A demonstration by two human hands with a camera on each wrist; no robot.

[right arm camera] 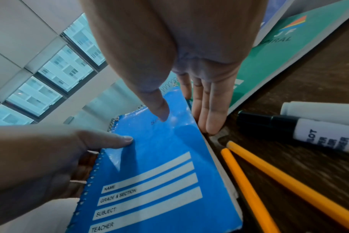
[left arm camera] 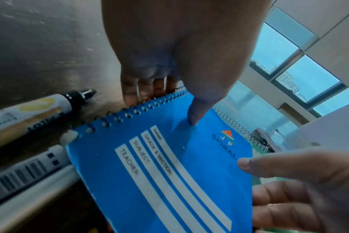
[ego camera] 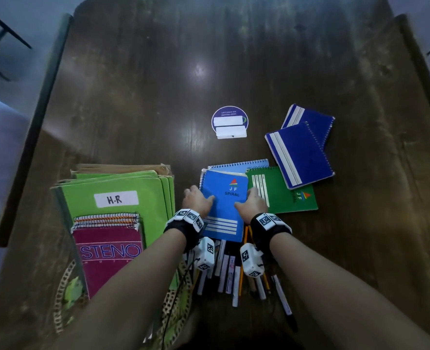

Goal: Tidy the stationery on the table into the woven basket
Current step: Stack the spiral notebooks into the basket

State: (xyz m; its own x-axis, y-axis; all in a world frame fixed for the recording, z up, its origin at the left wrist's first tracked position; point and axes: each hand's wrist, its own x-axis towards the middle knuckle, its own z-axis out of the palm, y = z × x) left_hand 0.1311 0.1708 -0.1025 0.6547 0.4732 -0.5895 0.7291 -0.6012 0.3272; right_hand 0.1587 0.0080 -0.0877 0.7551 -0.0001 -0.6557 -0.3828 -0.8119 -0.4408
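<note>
A light blue JF Spiral notebook (ego camera: pixel 224 208) sits between my two hands, its near end over the pens. My left hand (ego camera: pixel 203 198) pinches its spiral edge, thumb on the cover (left arm camera: pixel 193 116) and fingers behind the coil. My right hand (ego camera: pixel 246 202) holds the opposite edge, with the thumb on the cover (right arm camera: pixel 161 113) and straight fingers (right arm camera: pixel 207 113) along the side. The woven basket (ego camera: pixel 61 299) stands at the near left and holds green folders (ego camera: pixel 123 183) and maroon Steno pads (ego camera: pixel 107 246).
A second light blue notebook (ego camera: pixel 236 164) lies under the held one. A green notebook (ego camera: pixel 287 198) and two dark blue ones (ego camera: pixel 299 155) lie to the right. Markers and yellow pencils (ego camera: pixel 234 274) lie under my wrists. A round purple card (ego camera: pixel 229 121) sits further out.
</note>
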